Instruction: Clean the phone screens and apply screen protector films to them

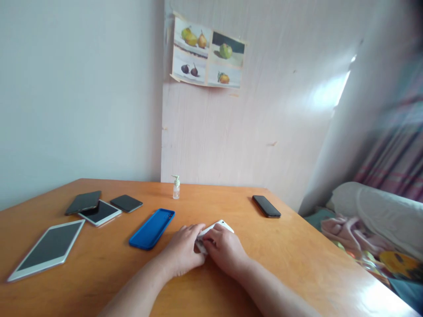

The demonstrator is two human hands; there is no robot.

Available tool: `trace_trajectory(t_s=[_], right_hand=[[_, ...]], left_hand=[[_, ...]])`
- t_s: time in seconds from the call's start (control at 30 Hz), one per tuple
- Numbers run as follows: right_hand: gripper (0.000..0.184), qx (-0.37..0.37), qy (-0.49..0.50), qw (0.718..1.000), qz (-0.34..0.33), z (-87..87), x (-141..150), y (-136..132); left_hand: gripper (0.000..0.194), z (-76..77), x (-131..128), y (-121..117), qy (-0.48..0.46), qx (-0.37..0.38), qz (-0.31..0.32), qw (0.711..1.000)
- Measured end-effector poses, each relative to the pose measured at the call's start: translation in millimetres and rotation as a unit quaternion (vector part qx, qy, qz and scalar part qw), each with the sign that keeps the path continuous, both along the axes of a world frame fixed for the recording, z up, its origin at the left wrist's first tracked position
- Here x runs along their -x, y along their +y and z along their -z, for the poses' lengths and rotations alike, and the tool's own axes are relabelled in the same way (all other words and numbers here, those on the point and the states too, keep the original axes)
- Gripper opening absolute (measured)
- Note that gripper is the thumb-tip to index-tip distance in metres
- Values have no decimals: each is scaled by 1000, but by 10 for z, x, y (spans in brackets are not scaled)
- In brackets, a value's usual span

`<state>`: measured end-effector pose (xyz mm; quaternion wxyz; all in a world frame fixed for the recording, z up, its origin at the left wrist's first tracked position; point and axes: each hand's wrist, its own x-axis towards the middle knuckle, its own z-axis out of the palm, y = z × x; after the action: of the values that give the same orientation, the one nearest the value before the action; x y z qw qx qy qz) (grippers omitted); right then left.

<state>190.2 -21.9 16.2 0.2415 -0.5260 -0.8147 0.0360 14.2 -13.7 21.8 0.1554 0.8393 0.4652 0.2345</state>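
Note:
A white phone (226, 225) lies face down on the table in front of me, a camera spot showing at its far corner. Along its left edge, my left hand (185, 250) grips it with curled fingers. My right hand (227, 249) is closed over the middle of the phone, fingertips bent down against it. Between the two hands a small crumpled whitish-grey piece (201, 246) shows; its kind is mostly hidden by the fingers. A blue phone case (152, 230) rests open side up, left of my left hand.
On the wooden table (280, 264), a white tablet (49, 246), another white device (102, 214), a dark tablet (84, 202) overlapping it and a black device (126, 203) lie left. A small pump bottle (176, 188) stands behind; a black phone (266, 206) lies right.

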Motion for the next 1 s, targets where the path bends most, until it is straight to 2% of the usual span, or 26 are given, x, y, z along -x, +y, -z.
trace_trajectory(t_s=[0.07, 0.2, 0.3, 0.4, 0.6, 0.73, 1.0], right_hand=[[16, -3, 6, 1000, 14, 13, 6, 35], [19, 23, 19, 984, 178, 61, -310, 256], [19, 60, 35, 968, 242, 103, -581, 379], [20, 82, 47, 963, 251, 138, -693, 405], [20, 91, 59, 968, 226, 186, -699, 382], [22, 100, 55, 973, 199, 209, -731, 398], [24, 120, 45, 966, 225, 178, -768, 411]], left_hand=[[57, -4, -2, -13, 0, 3, -5, 1000], [56, -32, -5, -44, 3, 8, -5, 1000], [56, -49, -3, -55, 12, 10, -4, 1000], [56, -58, 5, -63, 25, 8, 4, 1000], [57, -78, 16, -99, 34, 8, 0, 999], [48, -96, 11, -103, 35, 12, -4, 999], [28, -157, -8, -119, 46, 3, -20, 999]])
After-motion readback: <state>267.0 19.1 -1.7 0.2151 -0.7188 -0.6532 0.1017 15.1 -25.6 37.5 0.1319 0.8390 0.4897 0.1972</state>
